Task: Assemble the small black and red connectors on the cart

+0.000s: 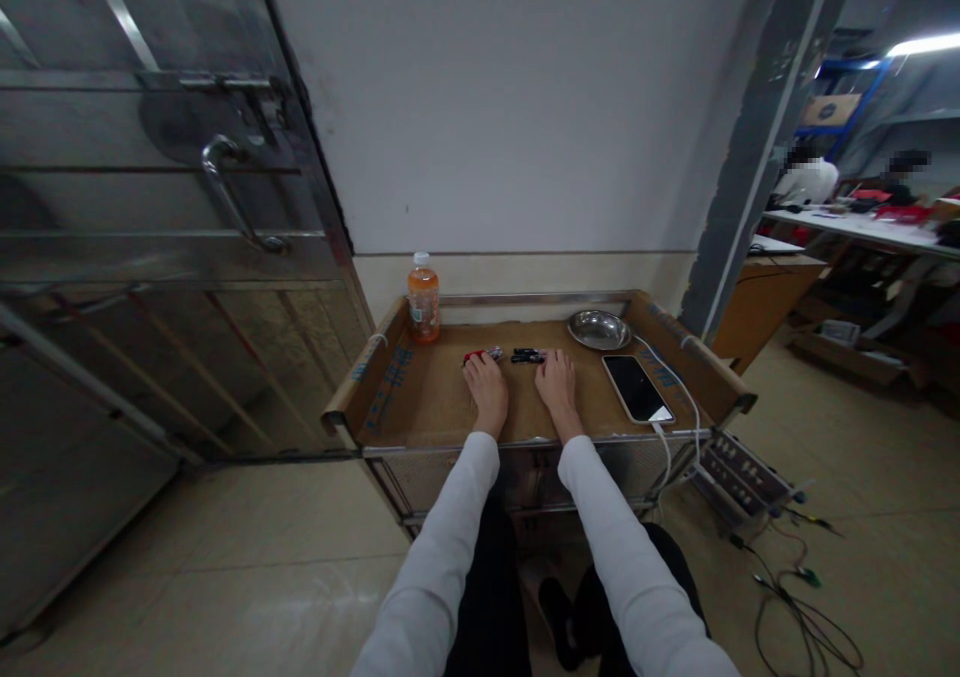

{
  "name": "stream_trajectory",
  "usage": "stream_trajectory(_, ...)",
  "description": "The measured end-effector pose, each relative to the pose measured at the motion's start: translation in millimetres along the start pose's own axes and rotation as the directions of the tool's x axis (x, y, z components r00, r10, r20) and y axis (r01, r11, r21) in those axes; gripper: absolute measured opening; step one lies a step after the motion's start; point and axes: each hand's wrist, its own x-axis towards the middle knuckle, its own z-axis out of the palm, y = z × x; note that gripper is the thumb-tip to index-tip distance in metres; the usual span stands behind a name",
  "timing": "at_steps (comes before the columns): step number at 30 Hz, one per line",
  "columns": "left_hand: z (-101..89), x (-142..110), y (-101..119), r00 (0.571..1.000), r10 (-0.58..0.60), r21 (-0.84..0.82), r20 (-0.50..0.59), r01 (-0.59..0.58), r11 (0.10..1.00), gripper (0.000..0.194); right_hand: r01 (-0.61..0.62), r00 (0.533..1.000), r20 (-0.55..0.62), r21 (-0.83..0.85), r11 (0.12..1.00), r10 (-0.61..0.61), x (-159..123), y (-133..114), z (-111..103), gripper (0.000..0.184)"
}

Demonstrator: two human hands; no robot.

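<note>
Both my hands rest palm down on a cardboard-lined cart top [420, 407]. My left hand [487, 389] lies flat with fingers stretched toward a small red and silver object [481, 355], its fingertips touching or almost touching it. My right hand [556, 379] lies flat too, fingertips just behind a small black object [527, 356]. Neither hand holds anything. Both sleeves are white.
An orange drink bottle [424, 300] stands at the cart's back left. A steel bowl [598, 329] sits at the back right, a phone [637, 388] on a white cable beside it. A steel door [150, 207] is at left, a power strip [742, 472] and cables on the floor right. People sit at a far desk.
</note>
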Motion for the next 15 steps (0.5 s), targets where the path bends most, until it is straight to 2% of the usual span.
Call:
stream_trajectory(4, -0.7, 3.5, 2.0, 0.976, 0.209, -0.111, 0.062, -0.202, 0.973, 0.029, 0.119, 0.993, -0.023, 0.106, 0.987, -0.117, 1.1, -0.3, 2.7, 0.046)
stream_trajectory(6, 0.1, 4.7, 2.4, 0.941, 0.332, -0.215, 0.065, -0.311, 0.926, 0.026, 0.158, 0.987, 0.01, 0.116, 0.981, -0.16, 1.2, 0.5, 3.6, 0.044)
stream_trajectory(8, 1.5, 5.3, 2.2, 0.913, 0.406, -0.323, 0.05, -0.37, 0.871, 0.024, 0.165, 0.985, 0.042, 0.107, 0.981, -0.17, 1.5, 2.3, 5.3, 0.035)
stream_trajectory(11, 4.6, 6.3, 1.0, 0.904, 0.427, -0.492, -0.013, -0.377, 0.785, 0.02, 0.159, 0.984, 0.056, 0.122, 0.98, -0.166, 2.2, 6.1, 10.2, 0.023)
stream_trajectory(15, 11.4, 9.8, -1.2, 0.926, 0.352, -0.654, -0.132, -0.348, 0.671, 0.022, 0.181, 0.98, 0.049, 0.19, 0.965, -0.194, 3.2, 9.8, 18.5, 0.019)
